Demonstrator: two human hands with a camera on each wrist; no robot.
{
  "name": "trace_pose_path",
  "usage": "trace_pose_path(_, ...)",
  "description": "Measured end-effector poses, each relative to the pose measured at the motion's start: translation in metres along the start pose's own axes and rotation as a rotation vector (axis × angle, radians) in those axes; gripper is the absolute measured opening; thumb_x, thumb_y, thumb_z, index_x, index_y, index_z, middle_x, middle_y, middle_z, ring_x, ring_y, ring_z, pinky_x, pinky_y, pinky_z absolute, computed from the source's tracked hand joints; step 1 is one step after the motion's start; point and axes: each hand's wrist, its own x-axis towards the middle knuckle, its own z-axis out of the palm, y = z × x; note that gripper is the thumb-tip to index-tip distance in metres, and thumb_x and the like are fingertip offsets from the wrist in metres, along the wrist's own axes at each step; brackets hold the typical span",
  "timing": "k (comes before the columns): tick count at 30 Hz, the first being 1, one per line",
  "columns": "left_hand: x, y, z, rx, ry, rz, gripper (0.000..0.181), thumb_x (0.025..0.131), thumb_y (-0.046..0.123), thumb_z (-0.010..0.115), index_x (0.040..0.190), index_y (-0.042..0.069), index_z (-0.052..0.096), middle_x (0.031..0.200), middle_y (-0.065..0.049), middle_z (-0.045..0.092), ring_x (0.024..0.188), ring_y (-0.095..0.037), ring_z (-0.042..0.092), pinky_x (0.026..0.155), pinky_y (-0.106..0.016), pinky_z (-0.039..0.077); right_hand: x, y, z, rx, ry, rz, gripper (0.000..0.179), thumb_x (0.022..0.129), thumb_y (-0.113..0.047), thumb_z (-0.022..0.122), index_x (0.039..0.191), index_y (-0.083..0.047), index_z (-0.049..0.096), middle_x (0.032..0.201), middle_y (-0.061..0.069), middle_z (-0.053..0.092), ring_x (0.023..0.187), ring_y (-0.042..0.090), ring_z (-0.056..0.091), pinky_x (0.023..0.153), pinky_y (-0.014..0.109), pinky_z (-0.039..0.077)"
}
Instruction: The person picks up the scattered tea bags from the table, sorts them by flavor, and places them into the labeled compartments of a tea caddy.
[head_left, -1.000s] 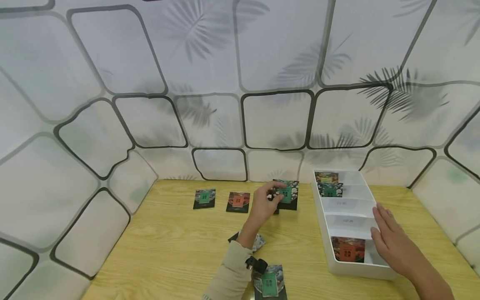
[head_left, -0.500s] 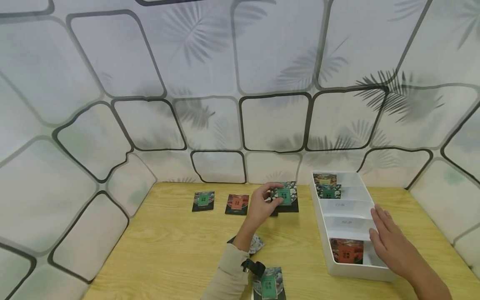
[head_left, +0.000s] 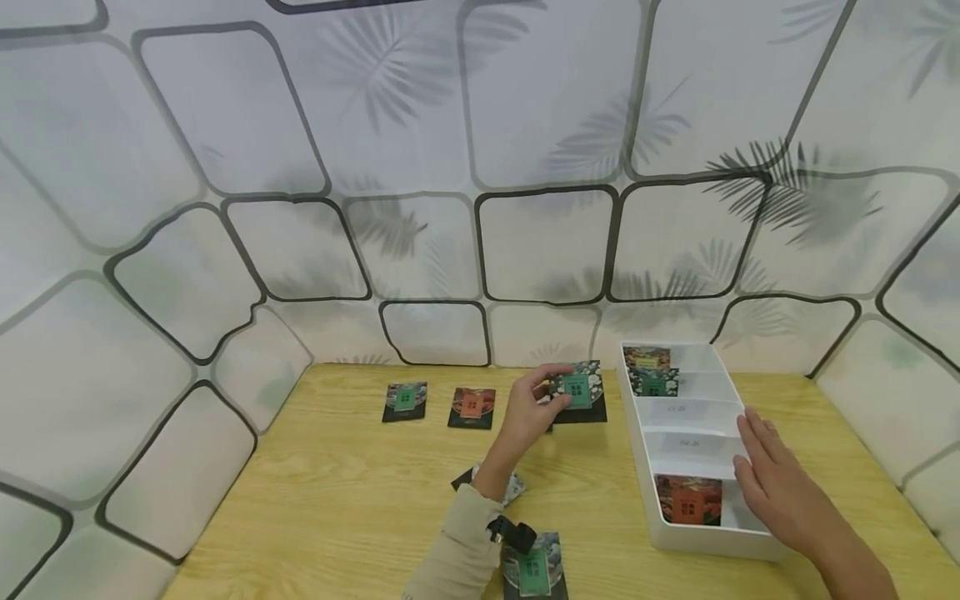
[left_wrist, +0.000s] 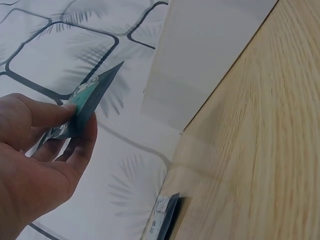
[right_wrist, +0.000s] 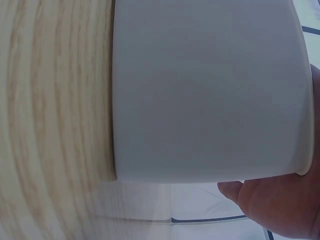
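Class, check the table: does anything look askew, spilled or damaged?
One packet, partly hidden behind the left arm, lies askew: its dark corner juts out at an angle, whereas the red packet farther back on the table sits nearly straight. No spill or damage shows.

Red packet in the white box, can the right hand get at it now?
Probably yes: the right hand is at the rim of the white box, seemingly holding nothing, and the red packet is uncovered in its nearest compartment.

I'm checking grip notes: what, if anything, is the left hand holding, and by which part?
The left hand pinches a green-labelled packet by its left side, thumb on the front.
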Motion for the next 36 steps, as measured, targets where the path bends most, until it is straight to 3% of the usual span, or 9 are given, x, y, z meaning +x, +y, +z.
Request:
trace_pose_path(6, 0.008, 0.0, 0.01, -0.015, 0.005, 0.004, 0.037, 0.092, -0.011, 0.069, 0.128, -0.002, 0.067, 0.133, -0.016, 0.065, 0.122, -0.032, 0.06, 0.087, -0.032, 0.054, 0.001, -0.001, -0.001, -0.004, -0.01, 0.005, 0.056, 0.108, -0.012, 0.041, 0.153, 0.018, 0.025, 0.161, 0.035, 0.02, 0.154, 0.046, 0.005, 0.119, 0.024, -0.01)
trace_pose_path(10, 0.015, 0.002, 0.017, -0.018, 0.016, -0.005, 0.038, 0.091, -0.011, 0.07, 0.127, -0.001, 0.068, 0.132, -0.013, 0.066, 0.121, -0.028, 0.06, 0.09, -0.032, 0.054, 0.001, -0.001, -0.001, -0.009, -0.023, 0.015, 0.056, 0.109, -0.013, 0.04, 0.153, 0.018, 0.024, 0.162, 0.035, 0.018, 0.153, 0.046, 0.004, 0.118, 0.024, -0.012)
trace_pose_path(13, 0.02, 0.003, 0.022, -0.027, 0.024, -0.015, 0.038, 0.091, -0.011, 0.07, 0.127, 0.001, 0.068, 0.132, -0.012, 0.065, 0.117, -0.025, 0.062, 0.087, -0.031, 0.054, 0.001, -0.001, -0.001, -0.007, -0.022, 0.016, 0.056, 0.109, -0.013, 0.04, 0.154, 0.017, 0.024, 0.162, 0.035, 0.018, 0.154, 0.046, 0.004, 0.119, 0.025, -0.011)
trace_pose_path(20, 0.033, 0.002, 0.035, 0.006, 0.041, 0.038, 0.038, 0.091, -0.015, 0.067, 0.126, -0.001, 0.068, 0.13, -0.013, 0.066, 0.116, -0.028, 0.062, 0.087, -0.033, 0.055, 0.001, -0.001, 0.001, -0.005, -0.003, 0.006, 0.056, 0.108, -0.012, 0.04, 0.153, 0.018, 0.025, 0.161, 0.035, 0.02, 0.154, 0.045, 0.005, 0.118, 0.024, -0.011)
trace_pose_path(28, 0.047, 0.004, 0.048, 0.086, 0.069, 0.031, 0.036, 0.092, -0.012, 0.066, 0.123, 0.006, 0.07, 0.127, -0.007, 0.068, 0.106, -0.012, 0.062, 0.085, -0.025, 0.054, 0.0, 0.0, 0.001, -0.01, -0.024, 0.026, 0.057, 0.109, -0.013, 0.038, 0.155, 0.016, 0.022, 0.163, 0.033, 0.017, 0.154, 0.044, 0.002, 0.12, 0.029, -0.01)
trace_pose_path(33, 0.054, 0.004, 0.054, 0.105, 0.065, 0.037, 0.035, 0.092, -0.013, 0.067, 0.121, 0.005, 0.07, 0.123, -0.008, 0.068, 0.093, -0.014, 0.064, 0.072, -0.02, 0.052, 0.0, -0.001, 0.0, -0.006, -0.036, 0.033, 0.057, 0.11, -0.015, 0.039, 0.155, 0.016, 0.022, 0.163, 0.033, 0.017, 0.154, 0.044, 0.003, 0.119, 0.026, -0.012)
trace_pose_path(36, 0.058, 0.004, 0.058, 0.102, 0.06, 0.042, 0.033, 0.092, -0.012, 0.067, 0.121, 0.004, 0.07, 0.122, -0.008, 0.069, 0.094, -0.015, 0.065, 0.071, -0.019, 0.052, 0.0, -0.002, -0.001, -0.003, -0.03, 0.03, 0.057, 0.11, -0.015, 0.039, 0.155, 0.016, 0.023, 0.163, 0.033, 0.018, 0.154, 0.044, 0.003, 0.118, 0.025, -0.011)
